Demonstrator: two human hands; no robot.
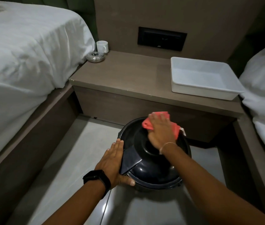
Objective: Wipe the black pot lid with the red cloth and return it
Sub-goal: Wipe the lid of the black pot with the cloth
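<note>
A round black lid (151, 166) with a domed top sits on a dark container on the floor, below the nightstand. My right hand (160, 132) presses the red cloth (148, 124) flat against the far part of the lid, fingers spread over the cloth. My left hand (114, 163) lies flat against the lid's left rim, fingers straight and thumb under its near edge, steadying it. A black watch is on my left wrist.
A brown nightstand (128, 75) stands just behind the lid, carrying a white plastic tray (205, 91), a white mug (102, 47) and a metal ashtray (94, 57). Beds with white sheets flank both sides (22, 54). Pale tiled floor (79, 151) lies to the left.
</note>
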